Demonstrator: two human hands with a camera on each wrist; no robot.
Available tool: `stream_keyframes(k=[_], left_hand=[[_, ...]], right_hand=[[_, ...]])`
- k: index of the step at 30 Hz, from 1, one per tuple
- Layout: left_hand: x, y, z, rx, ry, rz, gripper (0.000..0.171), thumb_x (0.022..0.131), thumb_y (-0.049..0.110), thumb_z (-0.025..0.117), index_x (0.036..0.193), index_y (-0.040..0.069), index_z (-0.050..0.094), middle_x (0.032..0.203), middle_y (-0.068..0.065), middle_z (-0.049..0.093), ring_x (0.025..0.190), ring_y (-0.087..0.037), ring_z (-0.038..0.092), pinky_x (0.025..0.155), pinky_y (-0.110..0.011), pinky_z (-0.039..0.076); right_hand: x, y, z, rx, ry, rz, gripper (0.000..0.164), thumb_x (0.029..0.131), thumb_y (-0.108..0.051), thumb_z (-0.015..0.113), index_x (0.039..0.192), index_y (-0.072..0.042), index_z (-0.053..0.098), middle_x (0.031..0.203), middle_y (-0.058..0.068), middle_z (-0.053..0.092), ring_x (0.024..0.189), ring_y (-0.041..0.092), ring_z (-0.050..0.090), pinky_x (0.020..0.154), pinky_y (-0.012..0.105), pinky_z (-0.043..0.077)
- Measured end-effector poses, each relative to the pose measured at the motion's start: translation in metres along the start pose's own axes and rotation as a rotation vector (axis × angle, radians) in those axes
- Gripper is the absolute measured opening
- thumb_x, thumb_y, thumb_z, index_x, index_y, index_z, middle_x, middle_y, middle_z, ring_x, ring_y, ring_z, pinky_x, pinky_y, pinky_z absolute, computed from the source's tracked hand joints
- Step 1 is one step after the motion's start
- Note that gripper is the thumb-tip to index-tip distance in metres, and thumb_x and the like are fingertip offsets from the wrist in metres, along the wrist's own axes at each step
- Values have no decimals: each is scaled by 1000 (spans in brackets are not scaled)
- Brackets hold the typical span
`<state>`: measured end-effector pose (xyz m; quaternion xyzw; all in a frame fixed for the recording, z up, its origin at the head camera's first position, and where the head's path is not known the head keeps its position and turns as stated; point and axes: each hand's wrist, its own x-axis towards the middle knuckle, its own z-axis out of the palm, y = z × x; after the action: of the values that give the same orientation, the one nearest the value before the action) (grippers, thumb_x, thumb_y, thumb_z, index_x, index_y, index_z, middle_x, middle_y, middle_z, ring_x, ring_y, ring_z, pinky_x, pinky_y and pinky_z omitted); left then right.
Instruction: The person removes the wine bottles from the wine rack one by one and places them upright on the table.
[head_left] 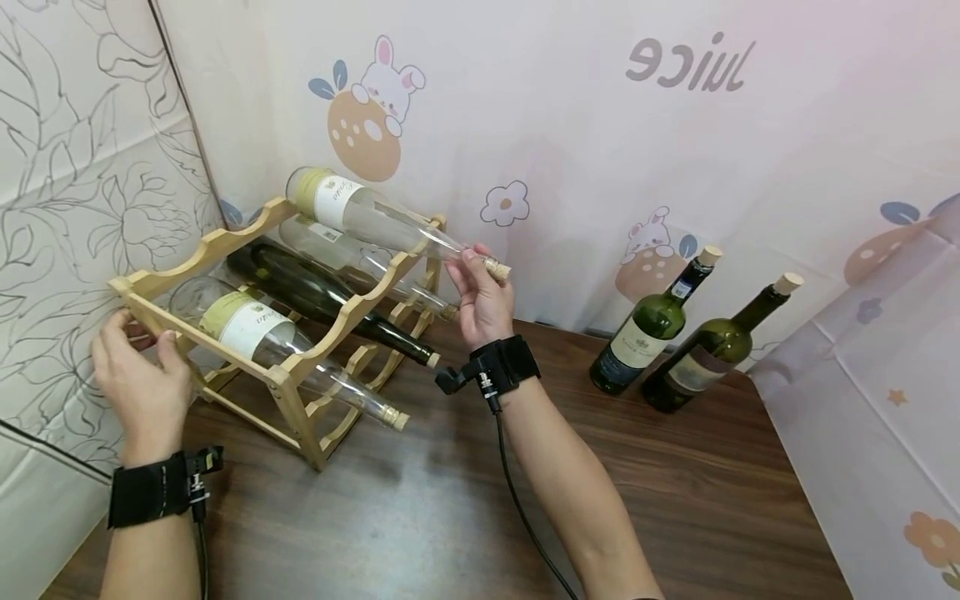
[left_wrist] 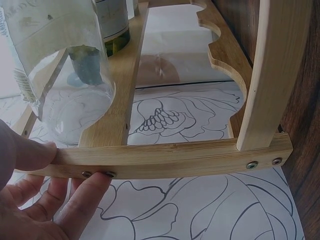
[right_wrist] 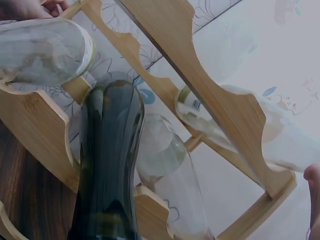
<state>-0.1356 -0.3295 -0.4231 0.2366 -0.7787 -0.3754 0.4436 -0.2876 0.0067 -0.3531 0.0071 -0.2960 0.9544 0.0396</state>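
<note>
A pale cloth backdrop (head_left: pixel 555 117) printed with rabbits, fruit and flowers rises behind a dark wood-grain surface (head_left: pixel 405 517). On the left of the surface stands a light wooden rack (head_left: pixel 294 412) with scalloped rails. Four bottles lie in or on it, their necks pointing forward: a clear bottle with a yellow-and-white label (head_left: pixel 382 221) at the far end, a plainer clear bottle (head_left: pixel 345 258) just beside it, a dark green bottle (head_left: pixel 300 283), and another labelled clear bottle (head_left: pixel 281 337) at the near end. To the right, well apart from the rack, two green bottles (head_left: pixel 637 337) stand upright near each other.

The left hand (head_left: pixel 146 375) grips the rack's near end bar, thumb over the top and fingers underneath. The right hand (head_left: pixel 480 296) holds the far labelled bottle by its neck, just behind the cork (head_left: pixel 498 269). Each wrist wears a black strap (head_left: pixel 517 364).
</note>
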Motion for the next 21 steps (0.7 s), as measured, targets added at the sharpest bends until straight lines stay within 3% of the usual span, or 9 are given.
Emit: stream_keyframes(k=[5,8,11,12,16,18,21], left_hand=[[0,-1,0,-2,0,-1,45,100,5,62,143,-6,53,132,-30,55,130,-48,50,117,-53,37],[0,-2,0,0,11,-11,44,100,5,61,142,-5,53,124,-8,57,127,-42,52,116,-44,40],[1,-2,0,9,16,-24,44,100,5,61,142,-5,53,122,1,52,123,-38,53,113,-40,42],[1,-2,0,10,16,-26,44,100,5,61,142,-4,53,122,2,51,122,-37,54,113,-40,42],[1,-1,1,9,4,-32,45,100,4,61,143,-4,53,129,-18,54,127,-41,52,115,-45,39],[1,0,1,11,5,-32,45,100,4,61,143,-4,53,128,-14,55,125,-39,53,115,-44,40],[0,1,1,19,16,-28,43,100,4,61,142,-4,54,122,2,52,116,-26,54,112,-39,44]], right_hand=[[0,-2,-8,15,-2,-15,19,101,8,58,100,-7,69,98,10,76,83,17,79,84,29,65],[0,-4,-11,11,-18,-23,20,101,7,58,98,-8,70,96,8,76,84,17,79,85,30,65],[-1,-7,-13,5,-30,-25,21,102,7,57,98,-9,70,98,8,77,86,17,79,87,31,65],[-1,-8,-13,4,-30,-25,21,102,7,57,98,-9,70,98,9,77,86,18,79,87,31,65],[-2,-12,-18,13,-20,-24,20,102,7,58,98,-9,69,98,9,77,88,18,79,87,31,65],[-2,-14,-20,21,-11,-23,19,102,6,57,98,-9,69,97,9,77,88,19,79,86,31,65],[-2,-17,-24,28,-8,-22,19,103,6,57,98,-8,68,95,9,77,89,20,78,86,31,65]])
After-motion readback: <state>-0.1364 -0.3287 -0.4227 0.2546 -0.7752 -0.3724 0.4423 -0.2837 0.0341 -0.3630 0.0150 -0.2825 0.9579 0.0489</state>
